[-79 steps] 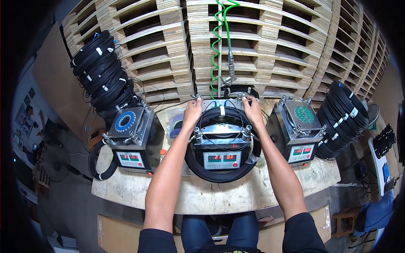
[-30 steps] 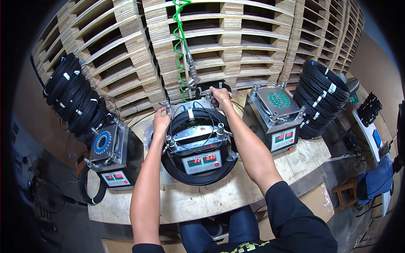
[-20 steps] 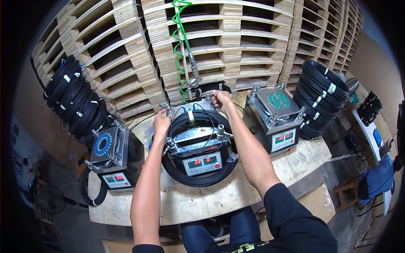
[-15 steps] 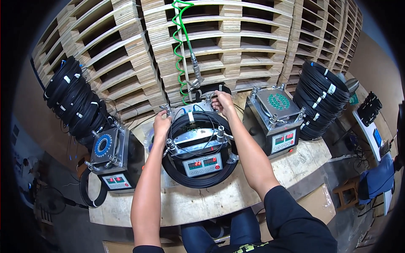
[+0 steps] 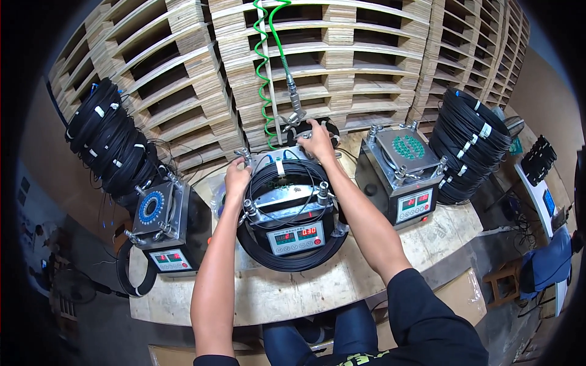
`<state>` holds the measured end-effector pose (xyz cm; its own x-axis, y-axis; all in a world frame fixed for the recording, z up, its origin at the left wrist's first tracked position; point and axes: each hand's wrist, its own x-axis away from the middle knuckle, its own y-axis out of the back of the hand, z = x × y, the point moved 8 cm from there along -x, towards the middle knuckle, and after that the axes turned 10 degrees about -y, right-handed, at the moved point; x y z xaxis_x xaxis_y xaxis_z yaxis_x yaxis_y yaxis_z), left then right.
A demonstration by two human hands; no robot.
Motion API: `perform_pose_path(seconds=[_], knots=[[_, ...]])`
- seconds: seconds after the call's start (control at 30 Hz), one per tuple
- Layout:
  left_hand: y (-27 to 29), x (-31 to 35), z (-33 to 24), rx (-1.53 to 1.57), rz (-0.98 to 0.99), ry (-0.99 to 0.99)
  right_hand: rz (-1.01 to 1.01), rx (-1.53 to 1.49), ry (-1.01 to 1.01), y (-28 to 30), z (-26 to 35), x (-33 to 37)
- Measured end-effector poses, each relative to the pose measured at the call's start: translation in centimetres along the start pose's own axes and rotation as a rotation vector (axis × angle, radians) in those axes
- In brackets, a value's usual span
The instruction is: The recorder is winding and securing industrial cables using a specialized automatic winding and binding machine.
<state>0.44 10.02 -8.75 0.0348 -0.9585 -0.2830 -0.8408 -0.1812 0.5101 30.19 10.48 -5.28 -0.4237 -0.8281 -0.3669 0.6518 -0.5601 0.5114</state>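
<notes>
A middle tabletop machine (image 5: pixel 296 212) with a metal clamping top and a lit red display stands in front of me. A coil of black cable (image 5: pixel 292 263) hangs around it, looped over its top and under its front panel. Blue-tipped cable ends (image 5: pixel 269 158) lie by its back plate. My left hand (image 5: pixel 237 178) pinches the rear left corner knob (image 5: pixel 243 152). My right hand (image 5: pixel 320 145) has its fingers curled at the rear right corner knob, which they mostly hide.
Similar machines stand at left (image 5: pixel 152 210) and right (image 5: pixel 403 160), beside tall stacks of black cable coils (image 5: pixel 108 137) (image 5: pixel 467 143). A green spiral air hose (image 5: pixel 262 67) and a metal air gun (image 5: pixel 294 100) hang behind the middle machine. Wooden pallets (image 5: pixel 372 36) rise behind the table.
The middle machine's display now reads differently. My right hand has shifted slightly, its fingers more curled over the rear corner. My left hand stays at its corner; the whole view has tilted a little.
</notes>
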Motion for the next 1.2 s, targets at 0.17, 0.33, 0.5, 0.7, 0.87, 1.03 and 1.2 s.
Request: perform_pose_path(seconds=[0.17, 0.33, 0.5, 0.7, 0.87, 1.03, 1.2], knots=[[-0.5, -0.4, -0.1, 0.022, -0.014, -0.014, 0.174, -0.102, -0.007, -2.4, -0.6, -1.2], [-0.8, -0.2, 0.5, 0.006, -0.022, -0.019, 0.495, -0.304, 0.098, -4.1, 0.9, -1.0], [-1.4, 0.4, -1.8, 0.026, -0.067, -0.078, 0.383, -0.186, 0.336, -1.1, 1.0, 0.0], [-0.4, 0.2, -0.5, 0.084, -0.047, 0.032, 0.195, -0.132, 0.146, 2.3, 1.6, 4.3], [-0.3, -0.5, 0.0, 0.419, -0.03, 0.168, 0.253, -0.26, -0.02, 3.4, -0.7, 5.0], [-2.7, -2.8, 1.8, 0.845, -0.078, 0.476, 0.188, -0.093, 0.101, 4.7, -0.6, 5.3], [-5.5, -6.6, 7.0, 1.182, -0.001, 0.499, 0.219, -0.171, 0.101, 3.5, 0.9, 6.6]])
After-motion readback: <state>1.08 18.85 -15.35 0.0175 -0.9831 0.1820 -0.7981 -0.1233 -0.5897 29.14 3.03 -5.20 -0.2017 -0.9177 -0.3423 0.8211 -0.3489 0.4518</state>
